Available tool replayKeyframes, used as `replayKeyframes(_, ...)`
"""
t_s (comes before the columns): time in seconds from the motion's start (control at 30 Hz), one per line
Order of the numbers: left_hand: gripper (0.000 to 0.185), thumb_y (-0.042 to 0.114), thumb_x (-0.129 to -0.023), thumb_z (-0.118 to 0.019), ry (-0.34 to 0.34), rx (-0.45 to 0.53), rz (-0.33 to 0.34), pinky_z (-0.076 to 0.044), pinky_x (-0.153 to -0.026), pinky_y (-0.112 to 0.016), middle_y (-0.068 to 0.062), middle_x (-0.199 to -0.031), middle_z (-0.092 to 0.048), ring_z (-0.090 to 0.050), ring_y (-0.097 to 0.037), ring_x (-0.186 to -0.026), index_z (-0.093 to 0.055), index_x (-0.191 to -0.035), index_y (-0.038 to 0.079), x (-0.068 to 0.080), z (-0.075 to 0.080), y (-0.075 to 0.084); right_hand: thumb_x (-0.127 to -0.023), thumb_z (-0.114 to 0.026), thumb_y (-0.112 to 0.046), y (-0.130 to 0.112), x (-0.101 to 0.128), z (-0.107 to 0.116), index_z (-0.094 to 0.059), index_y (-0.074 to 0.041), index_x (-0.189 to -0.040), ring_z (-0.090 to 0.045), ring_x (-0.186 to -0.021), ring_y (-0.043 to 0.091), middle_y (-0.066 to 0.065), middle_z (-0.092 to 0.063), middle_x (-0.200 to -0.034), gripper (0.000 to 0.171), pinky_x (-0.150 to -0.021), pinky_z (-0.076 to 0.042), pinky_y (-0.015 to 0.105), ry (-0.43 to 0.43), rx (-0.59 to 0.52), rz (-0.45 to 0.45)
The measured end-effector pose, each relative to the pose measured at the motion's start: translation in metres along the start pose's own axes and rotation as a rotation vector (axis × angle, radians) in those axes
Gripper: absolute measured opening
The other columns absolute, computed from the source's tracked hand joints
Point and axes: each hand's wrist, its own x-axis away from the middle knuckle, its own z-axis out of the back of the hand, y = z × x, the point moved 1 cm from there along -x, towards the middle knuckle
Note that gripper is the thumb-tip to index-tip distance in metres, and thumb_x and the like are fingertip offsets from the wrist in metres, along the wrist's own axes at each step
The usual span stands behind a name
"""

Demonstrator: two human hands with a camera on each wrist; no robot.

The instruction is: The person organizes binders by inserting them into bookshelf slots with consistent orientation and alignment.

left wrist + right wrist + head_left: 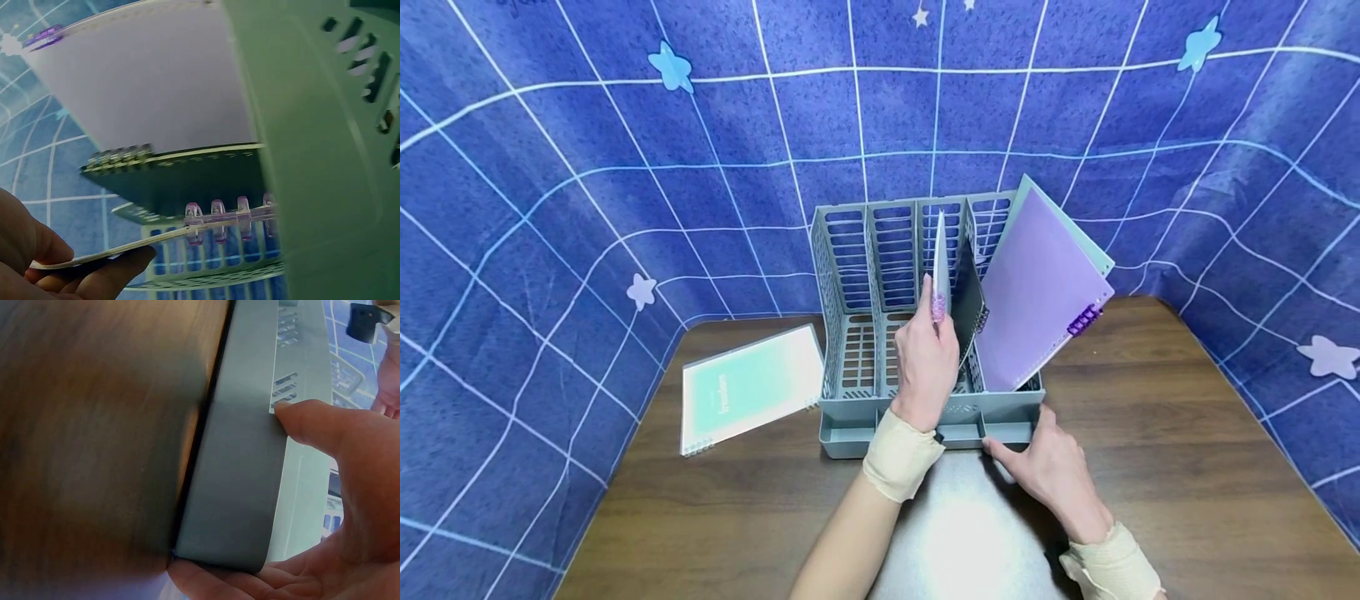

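My left hand pinches a thin loose-leaf notebook with clear pink rings between thumb and fingers. The notebook stands on edge within a grey-green desktop file organizer, left of a black ring notebook. In the left wrist view its pink rings lie close to the organizer's front wall. With thumb on the front lip and fingers round the side, my right hand grips the organizer's front right corner. A purple binder notebook leans in the rightmost slot, in front of a mint-coloured one.
A mint and white spiral notebook lies flat on the wooden table, left of the organizer. Behind the table hangs a blue curtain with a grid and star pattern. The organizer's two left slots show bare slatted floors.
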Motion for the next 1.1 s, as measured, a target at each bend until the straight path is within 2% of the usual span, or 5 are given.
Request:
replayKeyframes(0.1,0.057,0.01,-0.102,-0.054,-0.014,-0.013,-0.009,-0.042,-0.045,-0.025,-0.019,-0.096,-0.075,-0.043,-0.01,-0.046,-0.041,-0.158,0.012,0.001,-0.006,-0.006,-0.08,-0.08,-0.061,-0.001,-0.001,0.0,-0.037,0.014,-0.144,-0.065,-0.093,0.059,0.043,-0.065,-0.106,0.108,-0.079,-0.053,0.065,-0.005,-0.002,0.002)
replayKeyframes(0.53,0.058,0.007,-0.103,-0.053,-0.145,-0.08,-0.028,-0.056,-0.061,-0.033,-0.019,-0.106,-0.074,-0.061,-0.017,-0.067,-0.038,-0.159,0.006,0.008,-0.033,-0.027,-0.079,-0.081,-0.061,0.0,-0.001,-0.001,-0.037,0.014,-0.143,-0.066,-0.091,0.059,0.041,-0.066,-0.103,0.108,-0.076,-0.053,0.065,-0.001,-0.01,0.006)
replayKeyframes(0.87,0.055,0.011,-0.104,-0.052,-0.231,-0.115,-0.025,-0.052,-0.054,-0.028,-0.015,-0.095,-0.074,-0.056,-0.014,-0.058,-0.04,-0.158,0.007,0.009,-0.041,-0.029,-0.079,-0.081,-0.061,0.001,-0.002,-0.001,-0.038,0.011,-0.145,-0.067,-0.091,0.057,0.04,-0.067,-0.103,0.107,-0.075,-0.053,0.064,0.024,-0.012,0.0)
replayKeyframes(0.93,0.056,0.011,-0.104,-0.052,-0.258,-0.109,-0.03,-0.053,-0.056,-0.028,-0.015,-0.098,-0.074,-0.057,-0.014,-0.059,-0.04,-0.158,0.007,0.009,-0.041,-0.029,-0.079,-0.081,-0.061,0.002,-0.002,-0.001,-0.038,0.011,-0.144,-0.067,-0.09,0.057,0.04,-0.067,-0.104,0.106,-0.074,-0.053,0.064,0.018,-0.01,-0.003)
replayKeyframes(1.1,0.062,0.01,-0.1,-0.052,-0.348,-0.064,-0.019,-0.05,-0.055,-0.026,-0.018,-0.13,-0.068,-0.056,-0.014,-0.059,-0.035,-0.16,0.005,0.011,-0.039,-0.029,-0.08,-0.08,-0.061,0.001,-0.001,-0.001,-0.039,0.013,-0.143,-0.067,-0.09,0.057,0.04,-0.066,-0.103,0.106,-0.074,-0.053,0.064,0.009,-0.012,0.0)
